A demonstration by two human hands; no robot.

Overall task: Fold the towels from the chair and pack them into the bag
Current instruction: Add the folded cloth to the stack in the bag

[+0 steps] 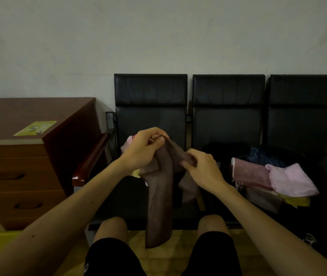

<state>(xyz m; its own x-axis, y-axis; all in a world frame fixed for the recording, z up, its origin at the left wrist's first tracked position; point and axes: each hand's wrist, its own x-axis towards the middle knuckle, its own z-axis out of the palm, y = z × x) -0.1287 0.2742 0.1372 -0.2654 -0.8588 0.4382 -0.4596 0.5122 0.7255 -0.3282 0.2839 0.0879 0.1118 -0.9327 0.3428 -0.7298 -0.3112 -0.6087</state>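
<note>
1. Towel in hand: brown towel point(159, 198), hanging lengthwise in the air before the left seat of the chair row point(150, 116), lower end down between the knees point(110, 226); not yet folded, only gathered along its top edge.
2. Left hand point(143, 150) clamped on the upper corner, thumb and fingers pinching the cloth; right hand point(200, 168) lower and just beside it, fingers curled round the same edge. Both closed on the towel, neither free.
3. Done, judging by how things lie: folded pieces in the open black bag point(322, 206) on the seats to the right — rose towel point(250, 174), pale pink towel point(292, 180) partly over it, dark blue towel point(266, 156) behind, yellow cloth point(298, 201) beneath (exact count hard to tell).
4. Left to do: likely squaring up this one, folding it, carrying it across to the bag. More cloth on the left seat, mostly hidden behind the hands — pink piece point(127, 144) showing past the left hand, yellowish scrap point(135, 173) lower down. Somewhere past halfway, at a guess.
5. Around: wooden drawer cabinet point(19, 168) at the left with a yellow card point(35, 128) on top, well apart from the towels; wooden armrest point(90, 162) between cabinet and left seat.
6. In the way: little. Bag heaped near its mouth, so probably a squeeze for the next piece; long dangling end apt to brush the floor.
</note>
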